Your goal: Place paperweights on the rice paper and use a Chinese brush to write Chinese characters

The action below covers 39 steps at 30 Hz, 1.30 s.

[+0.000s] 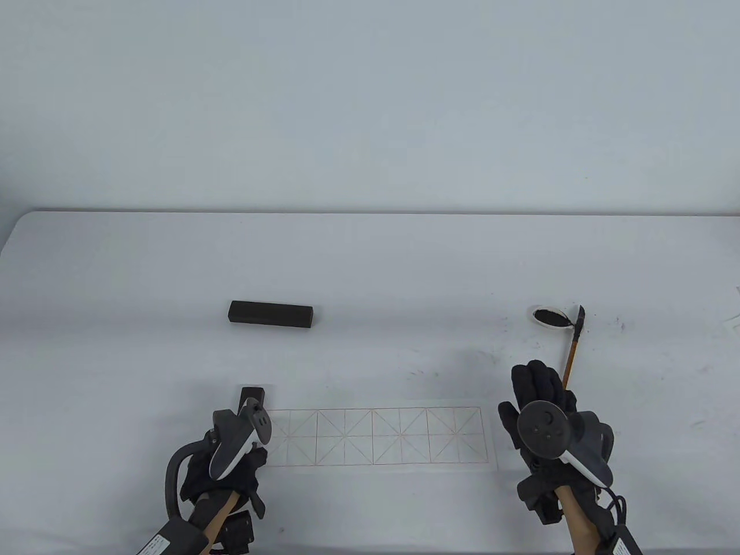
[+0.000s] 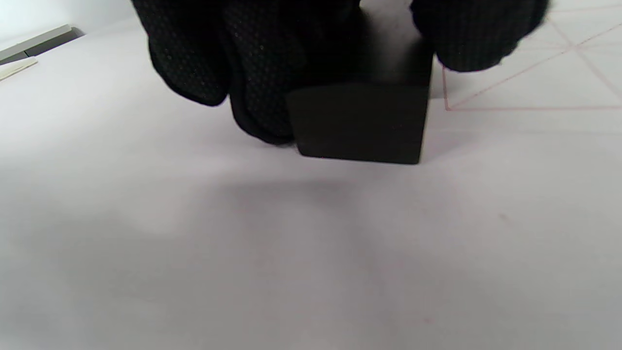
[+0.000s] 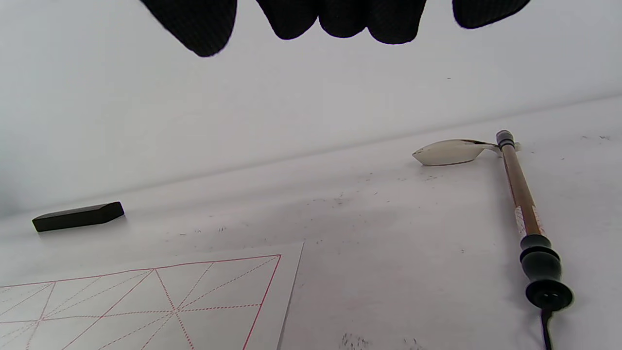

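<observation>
Left hand [image 1: 222,462] gripped a black rectangular block paperweight [image 2: 362,121], apparently on the left edge of the red-gridded white rice paper [image 1: 376,436]. Advice: seat it flat, clear of grid cells. Right hand [image 1: 540,419] relaxed, grasping nothing; brown-handled brush [image 1: 572,352] beyond it, tip on small white dish holding black ink [image 1: 548,316]. Second dark paperweight [image 1: 270,314] lay well beyond the left grip.

paperweight [image 1: 252,396] on paper's [image 1: 399,436] left end, brush [image 1: 573,352] right
</observation>
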Tool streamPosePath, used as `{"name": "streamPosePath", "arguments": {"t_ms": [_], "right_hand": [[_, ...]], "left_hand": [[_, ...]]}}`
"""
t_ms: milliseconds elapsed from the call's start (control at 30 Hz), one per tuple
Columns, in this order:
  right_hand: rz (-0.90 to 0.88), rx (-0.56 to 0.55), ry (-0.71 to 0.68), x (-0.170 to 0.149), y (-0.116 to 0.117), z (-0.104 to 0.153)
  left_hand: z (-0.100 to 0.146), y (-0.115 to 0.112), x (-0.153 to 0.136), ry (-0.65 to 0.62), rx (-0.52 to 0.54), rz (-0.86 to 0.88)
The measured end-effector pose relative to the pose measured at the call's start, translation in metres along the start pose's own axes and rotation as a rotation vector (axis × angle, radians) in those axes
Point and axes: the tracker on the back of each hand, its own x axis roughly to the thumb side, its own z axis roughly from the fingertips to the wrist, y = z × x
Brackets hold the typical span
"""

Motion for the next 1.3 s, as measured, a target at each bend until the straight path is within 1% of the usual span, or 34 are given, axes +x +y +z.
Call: {"name": "streamPosePath", "arguments": {"t_ms": [233,300,400,467,600,667,800,900,967,1033,1133,1300], "right_hand": [[0.000,0.004,0.004,0.000,0.000,0.000],[0.002,0.006,0.004,0.000,0.000,0.000],[0.003,0.008,0.005,0.000,0.000,0.000],[0.001,0.009,0.007,0.000,0.000,0.000],[-0.010,0.006,0.008,0.000,-0.001,0.000],[-0.009,0.005,0.007,0.000,-0.001,0.000],[-0.005,0.003,-0.004,0.002,-0.001,0.001],[-0.003,0.003,-0.015,0.005,-0.001,0.002],[-0.001,0.005,-0.020,0.007,-0.001,0.002],[0.002,0.006,-0.024,0.007,-0.002,0.003],[0.006,0.001,-0.026,0.007,-0.002,0.003],[0.013,-0.009,-0.024,0.007,-0.003,0.003]], "left_hand": [[0.000,0.001,-0.002,-0.028,-0.041,0.012],[0.002,0.004,-0.005,-0.041,-0.069,0.015],[0.002,0.012,-0.010,-0.036,-0.080,0.007],[0.002,0.020,-0.013,-0.023,-0.051,0.003],[-0.006,0.044,-0.016,0.012,0.057,-0.031],[-0.012,0.057,-0.016,0.041,0.108,-0.017],[-0.036,0.083,-0.011,0.045,0.128,0.052],[-0.064,0.102,-0.004,0.039,0.144,0.109],[-0.082,0.110,0.002,0.036,0.120,0.146],[-0.098,0.115,0.009,0.028,0.076,0.158],[-0.120,0.120,0.023,0.042,0.048,0.134],[-0.150,0.122,0.046,0.052,-0.022,0.133]]}}
